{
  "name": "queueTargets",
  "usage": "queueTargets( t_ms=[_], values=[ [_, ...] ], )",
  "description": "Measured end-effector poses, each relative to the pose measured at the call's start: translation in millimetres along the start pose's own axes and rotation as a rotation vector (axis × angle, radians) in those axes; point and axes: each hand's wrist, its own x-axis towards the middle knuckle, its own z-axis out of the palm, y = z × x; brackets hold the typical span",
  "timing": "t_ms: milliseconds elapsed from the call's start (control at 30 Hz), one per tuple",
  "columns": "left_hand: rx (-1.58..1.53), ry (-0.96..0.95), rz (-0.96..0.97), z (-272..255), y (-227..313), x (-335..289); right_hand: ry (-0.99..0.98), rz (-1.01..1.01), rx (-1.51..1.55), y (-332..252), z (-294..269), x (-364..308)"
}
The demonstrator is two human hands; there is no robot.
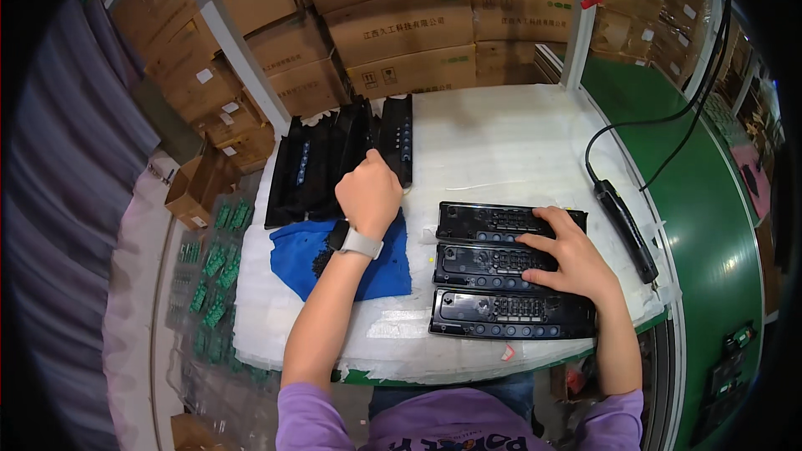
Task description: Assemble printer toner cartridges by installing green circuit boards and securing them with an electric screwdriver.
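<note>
My left hand (369, 192) is closed in a fist against a group of long black plastic panels (311, 179) at the far left of the work surface. Its fingertips are hidden, so what they grip does not show. Beneath that wrist lies a blue cloth (386, 266) with a dark patch on it. My right hand (576, 260) has its fingers spread over the right part of a row of black panels. These are a far panel (468, 221), a middle panel (468, 263) and a near panel (468, 309), each with a line of round buttons.
A white padded sheet (493, 142) covers the table. On its right side lies a black corded handheld tool (626, 230), its cable rising. Clear trays of green circuit boards (213, 284) stand at the left. Cardboard boxes (401, 25) are stacked behind; a green bench (702, 225) runs along the right.
</note>
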Motion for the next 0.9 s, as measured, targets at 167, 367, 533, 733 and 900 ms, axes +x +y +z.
queueTargets(
  t_ms=[167, 367, 533, 733, 900],
  values=[
    [-0.442, 0.112, -0.088, -15, -14, -3, 0.023, -0.015, -0.007, 0, -1, 0],
    [-0.62, 0.061, 0.164, -31, 7, -15, 0.056, -0.017, 0.004, 0, -1, -3],
    [-0.521, 0.011, 0.469, -12, 13, -11, -0.01, -0.081, 0.063, 2, -2, -5],
    [-0.651, -0.302, 0.692, -3, 29, -22, -0.02, -0.124, 0.075, 3, -3, -7],
    [-0.82, -0.469, 0.681, 13, 23, -24, -0.027, -0.132, 0.039, 2, -6, -9]
  ],
)
